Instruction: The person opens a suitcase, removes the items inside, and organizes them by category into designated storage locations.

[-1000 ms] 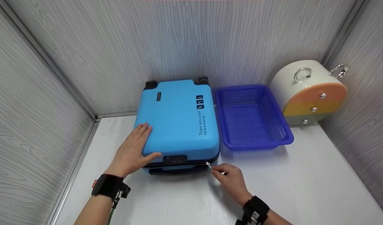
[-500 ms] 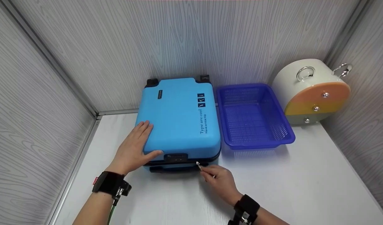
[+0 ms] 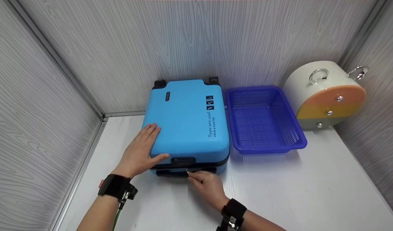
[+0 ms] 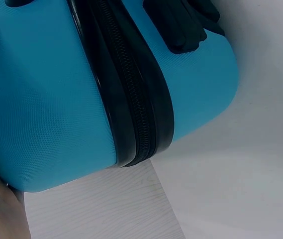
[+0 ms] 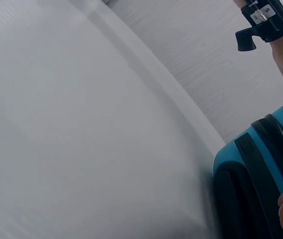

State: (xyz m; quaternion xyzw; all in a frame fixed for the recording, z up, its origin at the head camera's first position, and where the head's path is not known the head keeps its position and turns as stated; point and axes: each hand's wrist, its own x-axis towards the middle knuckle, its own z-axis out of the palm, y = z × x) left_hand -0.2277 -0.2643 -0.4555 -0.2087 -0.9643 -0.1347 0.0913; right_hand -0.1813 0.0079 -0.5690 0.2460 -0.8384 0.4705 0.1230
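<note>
1. At left, a strip of white table [image 3: 280,192] between the blue suitcase [image 3: 185,125] and the left wall [image 3: 45,80].
2. At the back, little room between the suitcase's black wheels [image 3: 160,84] and the back wall [image 3: 183,38]; touching or apart, cannot tell.
3. At right, close against the suitcase, a purple-blue basket [image 3: 267,150]; beyond it, beside the right wall, a rounded container [image 3: 325,96] with three knobs.
4. In front, tabletop running from the suitcase's handle [image 3: 169,175] to the bottom of the head view, with more room to the right.
5. Suitcase lying flat, lid upward, between both hands and the back wall.
6. Under the left hand [image 3: 138,152], the lid's near left corner: fingers extended and resting on top, thumb pointing toward the lock [image 3: 183,161], grasping nothing.
7. In the right hand [image 3: 209,187], a small metallic zipper pull [image 3: 187,171], pinched between thumb and forefinger at the front seam, just below the lock.
</note>
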